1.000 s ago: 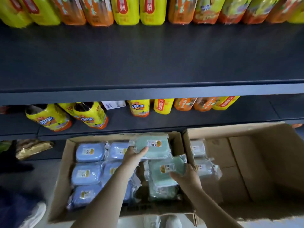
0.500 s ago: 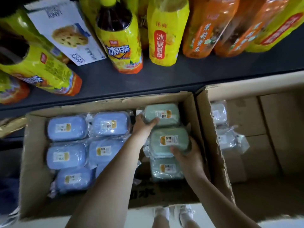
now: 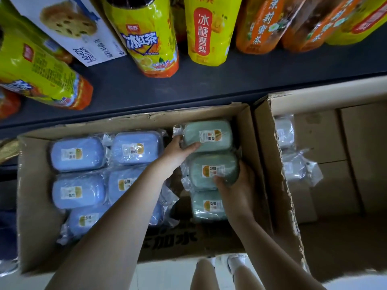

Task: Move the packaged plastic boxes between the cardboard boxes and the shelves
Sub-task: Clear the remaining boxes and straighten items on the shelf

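head view, down into the left cardboard box (image 3: 134, 120): grips the far green box (image 3: 207, 136) at its near-left edge with the left hand (image 3: 180, 151), fingers curled over the wrap, and clasps the middle green box (image 3: 213, 170) from its near-right corner with the right hand (image 3: 236, 185), thumb on top. holds both in file along the right wall, probably for tight packing beside the blue boxes (image 3: 77, 153); possibly lifted, possibly resting, cannot tell.

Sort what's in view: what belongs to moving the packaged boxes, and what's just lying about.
Job in hand: left hand gripping the far green box; right hand gripping the middle green box; blue boxes; pale boxes; left cardboard box; right cardboard box; shelf.

Lying about: drink bottles; biscuit carton.
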